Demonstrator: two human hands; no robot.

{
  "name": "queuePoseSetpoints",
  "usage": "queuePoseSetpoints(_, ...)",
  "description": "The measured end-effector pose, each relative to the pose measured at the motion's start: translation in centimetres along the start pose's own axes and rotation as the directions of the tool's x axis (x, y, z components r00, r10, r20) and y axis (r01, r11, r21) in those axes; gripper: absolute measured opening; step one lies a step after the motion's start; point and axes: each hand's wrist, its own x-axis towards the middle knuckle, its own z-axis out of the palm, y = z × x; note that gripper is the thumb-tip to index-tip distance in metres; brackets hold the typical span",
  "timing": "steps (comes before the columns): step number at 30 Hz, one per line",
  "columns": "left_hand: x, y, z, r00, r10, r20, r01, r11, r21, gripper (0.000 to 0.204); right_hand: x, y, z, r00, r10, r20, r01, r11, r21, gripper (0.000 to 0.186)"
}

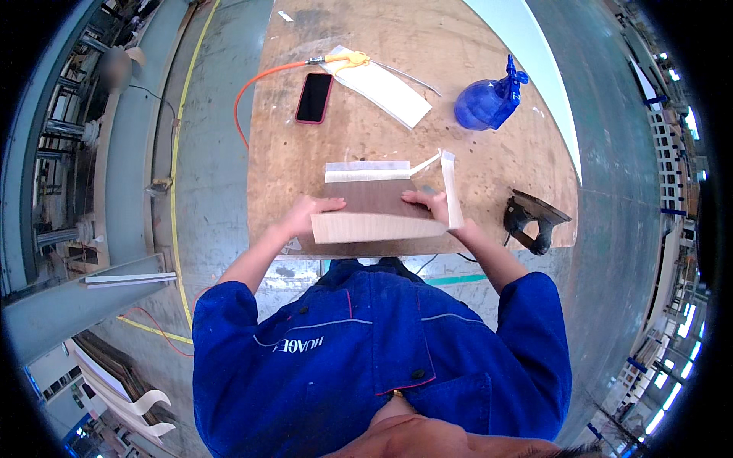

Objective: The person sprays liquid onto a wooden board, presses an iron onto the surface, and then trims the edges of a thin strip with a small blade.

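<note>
A brown board [374, 197] lies near the front edge of the wooden table, with both my hands at its ends. My left hand [309, 211] grips the left end, its thumb resting on the brown face. On the right end, my right hand [434, 204] does the same; the other fingers of both hands are mostly hidden. A pale wood-grain strip [378, 229] runs along the near side of the board. Along the far side is a whitish strip [368, 170]. Another pale strip [450, 189] stands beside my right hand, with a narrow curled piece meeting its far end.
Farther back on the table [294, 168] lie a phone [314, 98], a yellow air gun [350, 59] on an orange hose, and a white panel piece [393, 95]. A blue spray bottle [481, 104] stands back right. An iron [534, 221] sits near the right front corner.
</note>
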Motion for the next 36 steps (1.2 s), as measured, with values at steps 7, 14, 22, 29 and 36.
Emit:
queuePoseSetpoints(7,5.8,1.6,-5.3,0.983,-0.020,-0.180,0.032,0.997,0.064,0.050,5.8,2.9,-3.8,0.985,0.170,0.010,-0.170,0.986,-0.001,0.043)
queuePoseSetpoints(14,10.2,-0.1,-8.6,0.976,-0.216,0.038,0.218,0.939,-0.265,0.059,10.3,6.6,-6.1,0.955,0.257,0.148,-0.289,0.917,0.275,0.054)
queuePoseSetpoints(22,2.6,0.3,-6.9,0.907,-0.313,-0.282,0.071,0.773,-0.631,0.038,4.1,-0.5,-3.2,0.956,0.278,-0.090,-0.165,0.768,0.619,0.032)
queuePoseSetpoints(29,-1.4,6.5,-9.5,0.824,-0.199,-0.530,0.253,0.967,0.032,0.035,-1.2,5.6,3.1,0.762,0.527,-0.376,-0.579,0.815,-0.032,0.033)
queuePoseSetpoints(36,-1.9,14.9,-6.9,0.848,0.132,-0.513,0.336,0.615,0.713,0.026,-1.7,7.2,5.7,0.660,0.473,-0.583,-0.679,0.708,-0.193,0.028)
